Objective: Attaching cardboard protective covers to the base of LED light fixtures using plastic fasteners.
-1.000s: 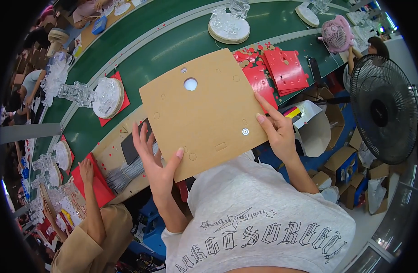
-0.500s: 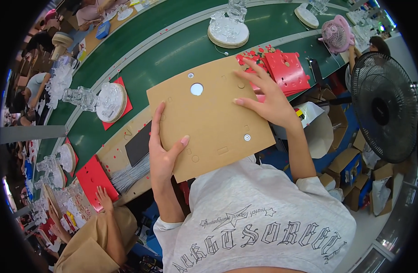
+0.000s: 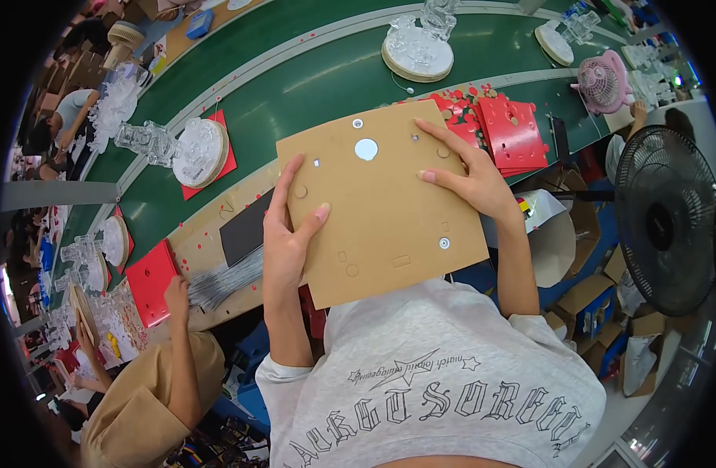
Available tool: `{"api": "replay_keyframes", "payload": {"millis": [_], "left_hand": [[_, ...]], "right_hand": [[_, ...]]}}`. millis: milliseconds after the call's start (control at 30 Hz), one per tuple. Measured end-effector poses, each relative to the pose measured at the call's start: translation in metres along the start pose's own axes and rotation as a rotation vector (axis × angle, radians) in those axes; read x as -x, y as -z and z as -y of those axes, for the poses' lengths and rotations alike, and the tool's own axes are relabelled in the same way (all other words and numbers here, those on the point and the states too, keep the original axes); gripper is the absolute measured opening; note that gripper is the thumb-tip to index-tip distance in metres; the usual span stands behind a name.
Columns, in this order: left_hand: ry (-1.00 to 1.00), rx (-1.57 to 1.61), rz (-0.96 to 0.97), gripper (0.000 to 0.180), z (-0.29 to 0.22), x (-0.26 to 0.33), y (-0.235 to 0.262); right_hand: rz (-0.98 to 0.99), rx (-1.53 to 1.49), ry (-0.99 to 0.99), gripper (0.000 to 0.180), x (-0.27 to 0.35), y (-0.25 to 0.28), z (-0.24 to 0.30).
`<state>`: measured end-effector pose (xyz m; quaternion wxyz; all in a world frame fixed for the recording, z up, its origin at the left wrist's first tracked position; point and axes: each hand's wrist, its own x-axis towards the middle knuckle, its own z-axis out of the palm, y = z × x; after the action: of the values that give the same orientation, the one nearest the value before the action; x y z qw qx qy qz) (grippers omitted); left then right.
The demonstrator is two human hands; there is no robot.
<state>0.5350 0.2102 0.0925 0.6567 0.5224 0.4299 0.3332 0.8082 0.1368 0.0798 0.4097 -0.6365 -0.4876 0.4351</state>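
Note:
A square brown cardboard sheet (image 3: 381, 210) is tilted up in front of my chest, between my two hands. It has a round hole near its far edge, two small metal eyelets, and several small cut outlines, some of them pushed open. My left hand (image 3: 288, 226) grips its left side, thumb on the face and fingers along the edge. My right hand (image 3: 475, 175) holds the right side, its index finger at the far edge and its thumb on the face; the other fingers are partly hidden.
Red punched sheets (image 3: 514, 136) lie stacked beyond my right hand, by scattered discs (image 3: 463, 109). Clear figures on round bases (image 3: 200, 152) stand on the green conveyor (image 3: 295, 90). Thin wires (image 3: 229, 279) lie left. A black fan (image 3: 662, 222) stands right; a co-worker's hand (image 3: 176, 296) is at left.
The sheet appears further right in view. Small square cutouts near its far corners now show open. My right index finger has shifted to the far edge. The co-worker's hand has drawn off the red sheet.

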Motion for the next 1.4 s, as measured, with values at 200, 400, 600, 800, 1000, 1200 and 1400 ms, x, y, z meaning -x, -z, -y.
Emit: {"api": "replay_keyframes", "payload": {"millis": [200,400,600,800,1000,1200,1400], "left_hand": [[-0.002,-0.07,0.018,0.06,0.006,-0.005,0.002],[-0.214,-0.408,-0.209,0.049,0.02,-0.013,0.004],[-0.484,-0.744,0.164,0.081,-0.021,0.018,0.01],[-0.437,-0.883,0.305,0.109,-0.012,0.038,0.002],[-0.404,-0.904,0.303,0.11,-0.012,0.035,-0.001],[-0.384,-0.949,0.268,0.09,-0.009,0.037,-0.007],[-0.33,-0.806,0.271,0.087,0.002,0.041,-0.009]], "right_hand": [[0.04,-0.024,0.015,0.068,-0.003,-0.001,0.001],[0.003,-0.059,-0.019,0.064,0.001,0.003,0.0],[-0.143,0.535,0.292,0.061,0.047,0.02,0.026],[0.054,0.475,0.272,0.062,0.072,0.017,0.018],[0.014,0.593,0.275,0.064,0.076,0.011,0.018],[-0.009,0.642,0.318,0.058,0.073,0.012,0.016],[0.075,0.442,0.33,0.052,0.065,0.009,0.008]]}}
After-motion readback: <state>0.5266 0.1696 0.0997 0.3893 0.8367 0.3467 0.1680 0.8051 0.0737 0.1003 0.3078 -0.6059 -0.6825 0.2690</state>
